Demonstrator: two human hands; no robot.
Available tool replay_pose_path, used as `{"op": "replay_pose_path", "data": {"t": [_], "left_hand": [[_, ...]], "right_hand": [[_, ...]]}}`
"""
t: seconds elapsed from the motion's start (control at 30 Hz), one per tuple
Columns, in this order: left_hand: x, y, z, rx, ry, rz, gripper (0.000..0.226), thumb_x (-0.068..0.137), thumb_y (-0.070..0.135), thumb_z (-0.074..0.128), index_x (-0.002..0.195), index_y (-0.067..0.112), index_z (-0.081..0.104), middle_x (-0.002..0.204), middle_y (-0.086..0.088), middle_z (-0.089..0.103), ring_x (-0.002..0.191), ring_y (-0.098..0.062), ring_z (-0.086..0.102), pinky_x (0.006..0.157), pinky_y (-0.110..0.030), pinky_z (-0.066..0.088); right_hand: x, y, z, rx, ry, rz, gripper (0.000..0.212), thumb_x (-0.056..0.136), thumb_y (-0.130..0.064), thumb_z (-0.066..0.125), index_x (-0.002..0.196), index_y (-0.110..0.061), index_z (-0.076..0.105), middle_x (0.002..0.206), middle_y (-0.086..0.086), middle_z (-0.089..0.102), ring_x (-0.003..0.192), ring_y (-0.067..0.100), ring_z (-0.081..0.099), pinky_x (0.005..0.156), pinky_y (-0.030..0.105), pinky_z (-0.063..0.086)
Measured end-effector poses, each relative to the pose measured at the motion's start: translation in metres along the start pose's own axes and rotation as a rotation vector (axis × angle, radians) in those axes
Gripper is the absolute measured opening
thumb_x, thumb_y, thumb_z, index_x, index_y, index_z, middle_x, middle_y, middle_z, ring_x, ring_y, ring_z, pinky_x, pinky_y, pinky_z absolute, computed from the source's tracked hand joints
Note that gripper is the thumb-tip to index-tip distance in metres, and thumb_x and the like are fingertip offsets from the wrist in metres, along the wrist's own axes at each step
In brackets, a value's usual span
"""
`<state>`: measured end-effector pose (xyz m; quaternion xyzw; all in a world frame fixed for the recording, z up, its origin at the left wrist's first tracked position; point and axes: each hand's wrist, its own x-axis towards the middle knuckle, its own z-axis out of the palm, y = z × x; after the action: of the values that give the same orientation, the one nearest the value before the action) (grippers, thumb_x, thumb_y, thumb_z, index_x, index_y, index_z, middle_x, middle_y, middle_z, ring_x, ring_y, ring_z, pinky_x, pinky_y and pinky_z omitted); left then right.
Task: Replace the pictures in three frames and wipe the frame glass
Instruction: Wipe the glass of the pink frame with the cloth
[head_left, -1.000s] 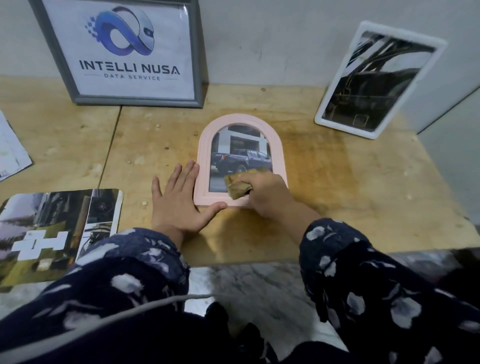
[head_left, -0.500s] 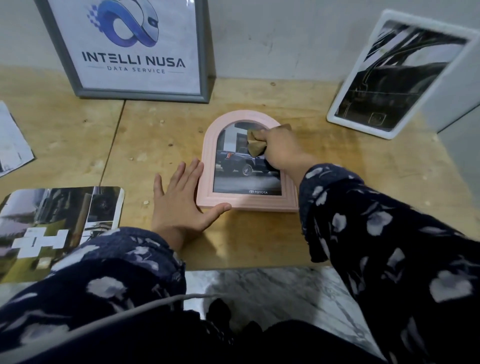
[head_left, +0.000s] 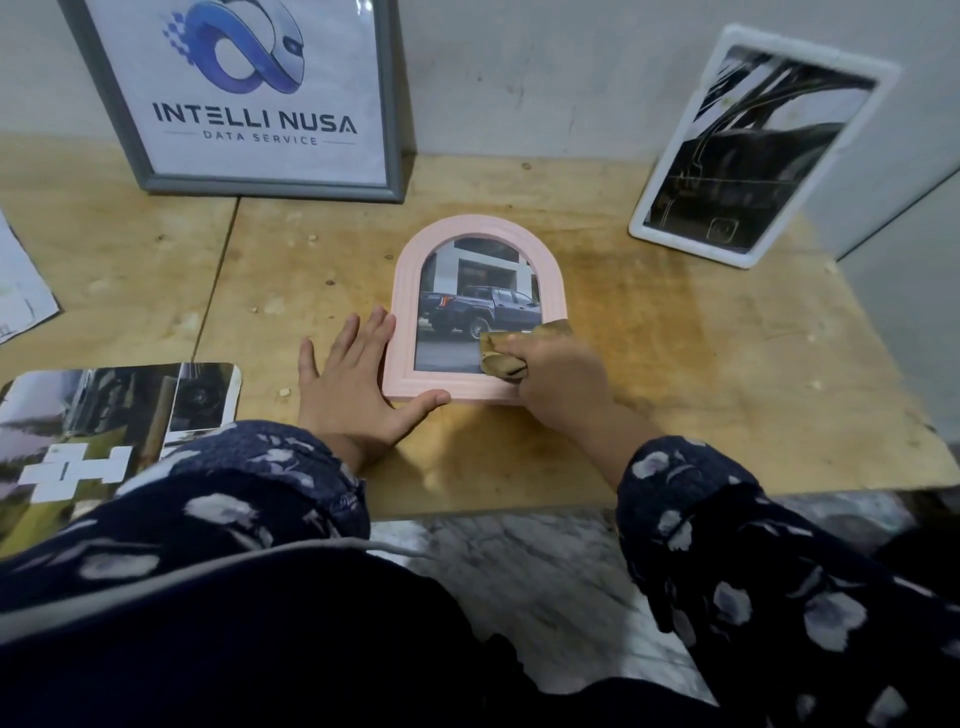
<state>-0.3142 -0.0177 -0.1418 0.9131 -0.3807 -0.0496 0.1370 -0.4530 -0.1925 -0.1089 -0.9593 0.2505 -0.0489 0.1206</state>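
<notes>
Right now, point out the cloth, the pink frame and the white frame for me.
cloth (head_left: 500, 359), head view, on its folded part showing left of the right hand.
pink frame (head_left: 483, 227), head view, on the top of its arch.
white frame (head_left: 691, 244), head view, on its bottom rim.

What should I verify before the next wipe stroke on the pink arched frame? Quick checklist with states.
1. Pink arched frame lies flat on the wooden table: ok.
2. Left hand braces the frame, flat against its left edge with the thumb at the bottom corner: ok.
3. Right hand holds the cloth: ok.
4. Cloth on the glass: ok, at the lower right corner.
5. Glass free of smears: cannot tell.
6. Room for a stroke up the glass: ok; the grey frame and the white frame stand apart by the wall.
</notes>
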Motion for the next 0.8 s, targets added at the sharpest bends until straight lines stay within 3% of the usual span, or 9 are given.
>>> {"op": "replay_pose_path", "data": {"t": [0.23, 0.37, 0.4, 0.47, 0.5, 0.57, 0.63, 0.7, 0.8], "left_hand": [[0.0, -0.001, 0.0, -0.008, -0.005, 0.0, 0.109, 0.065, 0.092, 0.026, 0.153, 0.029, 0.016, 0.161, 0.012, 0.011, 0.149, -0.013, 0.006, 0.117, -0.056, -0.001], [0.0, -0.002, 0.0, 0.0, -0.011, 0.007, 0.107, 0.066, 0.092, 0.026, 0.153, 0.031, 0.014, 0.161, 0.013, 0.01, 0.149, -0.013, 0.004, 0.117, -0.056, -0.001], [0.0, -0.002, 0.0, -0.001, -0.014, 0.008, 0.108, 0.066, 0.093, 0.025, 0.153, 0.031, 0.014, 0.161, 0.013, 0.009, 0.149, -0.013, 0.004, 0.117, -0.056, -0.001], [-0.001, -0.002, 0.0, -0.007, -0.016, 0.007, 0.109, 0.065, 0.093, 0.023, 0.153, 0.03, 0.013, 0.161, 0.013, 0.009, 0.149, -0.012, 0.004, 0.117, -0.056, -0.001], [0.001, -0.001, -0.001, -0.009, -0.016, 0.009, 0.109, 0.066, 0.094, 0.023, 0.153, 0.03, 0.013, 0.161, 0.013, 0.008, 0.149, -0.012, 0.003, 0.117, -0.056, -0.002], [-0.001, -0.001, -0.001, -0.006, -0.015, 0.01, 0.108, 0.066, 0.093, 0.024, 0.154, 0.03, 0.013, 0.161, 0.013, 0.007, 0.149, -0.012, 0.003, 0.117, -0.056, -0.002], [-0.002, -0.001, 0.0, 0.0, -0.017, 0.011, 0.108, 0.067, 0.093, 0.023, 0.154, 0.03, 0.011, 0.161, 0.013, 0.005, 0.149, -0.012, 0.002, 0.117, -0.056, -0.002], [-0.001, 0.0, 0.0, 0.006, -0.02, 0.014, 0.106, 0.069, 0.092, 0.023, 0.154, 0.03, 0.009, 0.161, 0.014, 0.003, 0.149, -0.011, 0.0, 0.117, -0.056, -0.003], [0.001, -0.001, -0.001, 0.034, -0.034, 0.007, 0.103, 0.071, 0.09, 0.021, 0.154, 0.031, 0.005, 0.161, 0.014, -0.002, 0.149, -0.01, -0.003, 0.117, -0.055, -0.005]], "right_hand": [[-0.012, -0.016, -0.002, 0.102, -0.02, 0.104, 0.043, 0.083, -0.004, 0.047, 0.115, -0.025, 0.068, 0.103, 0.003, 0.069, 0.094, 0.025, 0.058, 0.071, 0.025, 0.034], [-0.01, -0.022, -0.006, 0.213, -0.044, 0.185, 0.042, 0.081, 0.0, 0.045, 0.108, -0.021, 0.069, 0.099, 0.0, 0.068, 0.093, 0.022, 0.056, 0.073, 0.026, 0.035], [-0.006, -0.023, -0.01, 0.287, -0.094, 0.211, 0.039, 0.082, 0.001, 0.044, 0.105, -0.019, 0.069, 0.095, 0.0, 0.065, 0.09, 0.021, 0.054, 0.076, 0.027, 0.037], [0.013, -0.02, -0.017, 0.689, -0.233, 0.331, 0.031, 0.083, 0.007, 0.042, 0.085, -0.011, 0.067, 0.081, 0.004, 0.058, 0.076, 0.021, 0.05, 0.072, 0.032, 0.042], [0.026, -0.017, -0.023, 0.903, -0.23, 0.427, 0.031, 0.084, 0.01, 0.041, 0.074, -0.011, 0.062, 0.075, 0.007, 0.056, 0.067, 0.021, 0.049, 0.065, 0.033, 0.043], [0.049, -0.005, -0.035, 1.062, -0.095, 0.586, 0.033, 0.085, 0.006, 0.039, 0.074, -0.013, 0.063, 0.073, 0.015, 0.06, 0.057, 0.022, 0.054, 0.053, 0.036, 0.046], [0.071, 0.006, -0.048, 0.925, 0.07, 0.561, 0.037, 0.086, 0.003, 0.037, 0.095, -0.016, 0.067, 0.087, 0.008, 0.066, 0.074, 0.025, 0.062, 0.066, 0.039, 0.054], [0.093, 0.014, -0.051, 0.677, 0.167, 0.475, 0.041, 0.086, 0.0, 0.041, 0.111, -0.021, 0.065, 0.098, -0.004, 0.064, 0.092, 0.018, 0.059, 0.081, 0.033, 0.051], [0.123, 0.012, -0.043, 0.513, 0.163, 0.316, 0.032, 0.084, -0.011, 0.061, 0.109, -0.029, 0.069, 0.108, -0.007, 0.069, 0.097, 0.012, 0.061, 0.088, 0.025, 0.048]]}}
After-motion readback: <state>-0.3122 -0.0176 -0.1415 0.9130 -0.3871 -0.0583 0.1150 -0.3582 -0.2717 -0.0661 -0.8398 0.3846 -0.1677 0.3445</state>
